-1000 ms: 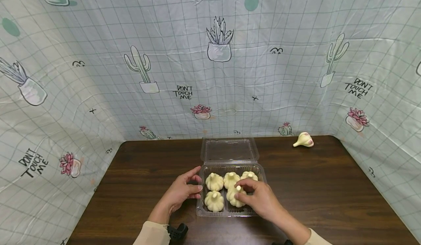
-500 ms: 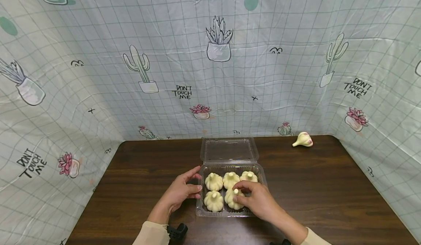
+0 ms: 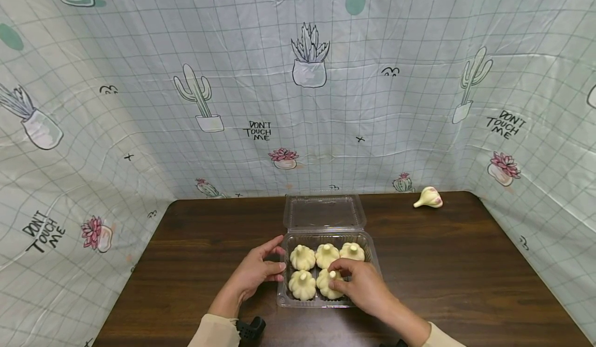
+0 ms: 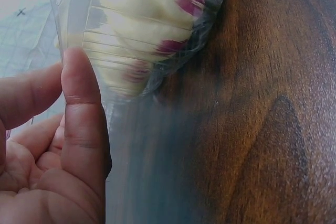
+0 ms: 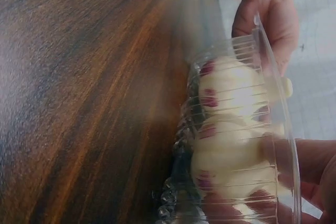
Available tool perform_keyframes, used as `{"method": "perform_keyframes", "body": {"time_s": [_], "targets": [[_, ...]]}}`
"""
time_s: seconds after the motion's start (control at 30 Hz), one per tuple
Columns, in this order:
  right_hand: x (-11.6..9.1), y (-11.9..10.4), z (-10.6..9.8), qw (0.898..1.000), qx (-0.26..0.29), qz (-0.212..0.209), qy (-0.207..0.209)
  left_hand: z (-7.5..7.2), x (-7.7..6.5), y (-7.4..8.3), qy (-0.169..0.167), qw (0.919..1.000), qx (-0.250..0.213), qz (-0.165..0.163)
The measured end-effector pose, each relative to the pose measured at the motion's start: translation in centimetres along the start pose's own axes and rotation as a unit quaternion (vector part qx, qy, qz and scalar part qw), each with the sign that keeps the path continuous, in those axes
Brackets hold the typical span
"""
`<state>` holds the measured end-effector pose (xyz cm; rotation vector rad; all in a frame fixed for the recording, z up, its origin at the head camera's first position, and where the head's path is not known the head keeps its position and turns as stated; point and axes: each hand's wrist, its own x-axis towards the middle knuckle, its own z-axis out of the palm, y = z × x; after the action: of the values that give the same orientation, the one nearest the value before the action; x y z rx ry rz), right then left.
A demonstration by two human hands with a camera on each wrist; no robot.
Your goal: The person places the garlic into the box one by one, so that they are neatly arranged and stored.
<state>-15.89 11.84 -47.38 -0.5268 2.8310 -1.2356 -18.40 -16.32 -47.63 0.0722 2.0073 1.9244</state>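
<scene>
A clear plastic clamshell container, lid folded back, holds several pale garlic bulbs. Three sit in the back row, and one garlic bulb is at front left. My right hand pinches another garlic bulb beside it, inside the front of the container. The right wrist view shows those fingers through the ribbed wall. My left hand grips the container's left rim. In the left wrist view its thumb lies against the wall and the index finger meets the rim.
A single garlic bulb with purple marks lies at the far right of the dark wooden table. Behind it hangs a patterned grid curtain on three sides. A black wrist strap is near the left sleeve.
My right hand has moved slightly left and toward the person, lowering its garlic bulb level with the front-left bulb. The left hand stays at the rim.
</scene>
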Motion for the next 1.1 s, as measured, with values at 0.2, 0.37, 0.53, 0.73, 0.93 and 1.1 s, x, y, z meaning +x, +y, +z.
{"method": "perform_keyframes", "body": {"time_s": [0.2,0.37,0.53,0.73,0.93,1.1], "targets": [[-0.07,-0.12,0.02,1.000,-0.006,-0.006,-0.004,0.02,0.03,-0.05,0.000,1.0000,-0.002,0.004],[-0.09,-0.11,0.15,1.000,-0.018,-0.014,0.003,0.05,0.02,-0.02,0.000,1.0000,-0.001,0.005],[-0.16,-0.12,0.22,1.000,-0.021,-0.013,0.004,0.06,-0.04,0.02,-0.001,1.0000,0.000,0.004],[-0.28,-0.09,0.21,1.000,-0.013,-0.013,0.005,0.07,-0.07,0.00,0.000,1.0000,0.001,0.001],[-0.15,-0.11,0.22,1.000,-0.027,-0.009,0.012,0.04,-0.01,-0.12,0.004,1.0000,0.003,0.000],[0.00,-0.10,0.25,0.999,-0.045,-0.010,0.019,0.08,0.09,-0.13,0.004,1.0000,0.003,-0.001]]}}
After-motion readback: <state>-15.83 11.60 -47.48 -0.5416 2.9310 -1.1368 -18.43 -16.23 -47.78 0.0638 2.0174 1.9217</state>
